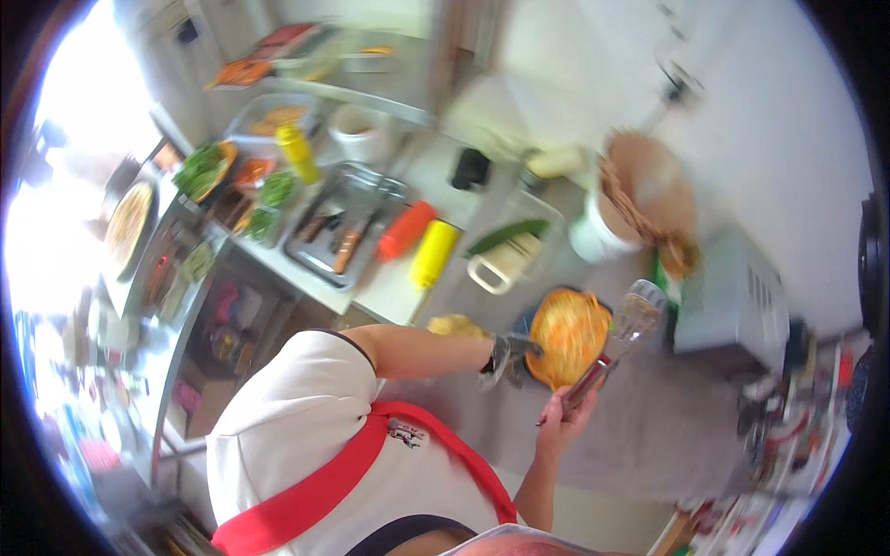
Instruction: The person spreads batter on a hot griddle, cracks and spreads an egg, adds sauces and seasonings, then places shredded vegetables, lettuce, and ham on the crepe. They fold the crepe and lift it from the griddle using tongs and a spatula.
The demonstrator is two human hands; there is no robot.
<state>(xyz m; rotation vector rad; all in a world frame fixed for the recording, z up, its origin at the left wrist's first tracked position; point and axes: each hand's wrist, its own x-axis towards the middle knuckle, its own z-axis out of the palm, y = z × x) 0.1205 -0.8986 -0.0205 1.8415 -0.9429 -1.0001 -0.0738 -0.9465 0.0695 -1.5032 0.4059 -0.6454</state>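
Note:
An orange container (544, 306) holds shredded orange and pale food on the grey table. My left hand (511, 354), in a dark glove with clear plastic about the wrist, is at its left edge; blur hides whether the fingers grip the rim. Bare, my right hand (571, 413) holds a kitchen tool (591, 381) by its dark red handle. The tool's shiny head (636, 313) reaches past the container's right side, too blurred to name exactly. A yellowish lump (455, 325) lies beyond my left forearm.
Beyond my hands stand a clear tub (549, 215) with a green cucumber, a yellow squeeze bottle (432, 256), and a red one (407, 229). A metal tray (309, 254) holds utensils. A white bucket (601, 233), wicker basket (650, 184) and grey appliance (726, 299) line the wall side.

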